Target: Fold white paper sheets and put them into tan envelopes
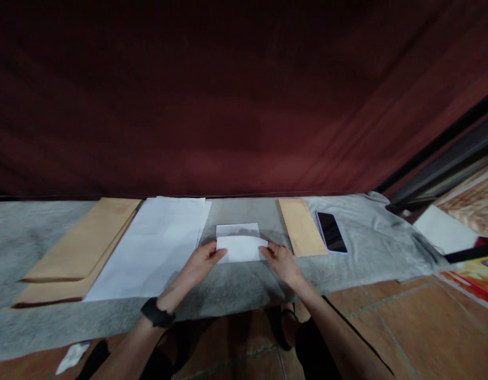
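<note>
A folded sheet of white paper [242, 249] is held between my two hands, just over the grey cloth. My left hand [204, 259] pinches its left edge, thumb on top. At the right edge, my right hand [282, 259] grips the same sheet in the same way. Behind the raised fold, a flat part of white paper [238, 229] shows; whether it belongs to the same sheet I cannot tell. Left of my left hand lies a stack of large white paper sheets [149, 248]. A small stack of brown envelopes [302, 227] rests to the right of my right hand.
Large brown envelopes [81, 240] overlap at the left on the grey cloth [236, 295]. A phone [332, 232] lies right of the small envelopes. A dark red surface [228, 105] rises behind. Crumpled white paper [72, 357] is on the tiled floor [386, 327].
</note>
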